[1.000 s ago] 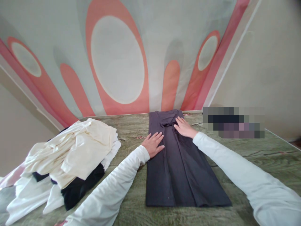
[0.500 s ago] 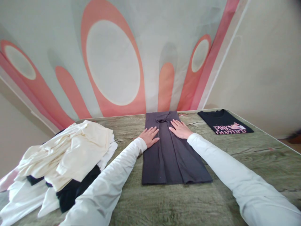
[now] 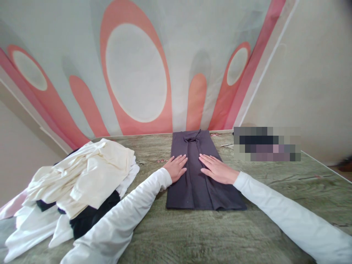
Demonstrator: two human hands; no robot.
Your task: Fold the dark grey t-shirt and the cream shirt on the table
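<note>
A dark grey folded garment (image 3: 194, 187) with a tie at its far end lies lengthwise in front of me, with long creases down its middle. My left hand (image 3: 176, 168) rests flat on its left side, fingers stretched out. Across from it, my right hand (image 3: 218, 169) lies palm down on the right side, fingers extended towards the middle. Neither hand grips the cloth.
On the left is a loose heap of clothes, with a cream garment (image 3: 101, 176) on top and black and white pieces under it. A pixelated patch covers most of a dark folded shirt (image 3: 255, 140) at the right. The wood-patterned table (image 3: 170, 238) meets a printed backdrop (image 3: 137, 128).
My right hand has slid towards me along the dark grey garment. The left hand has come slightly nearer too. The view has shifted a little.
</note>
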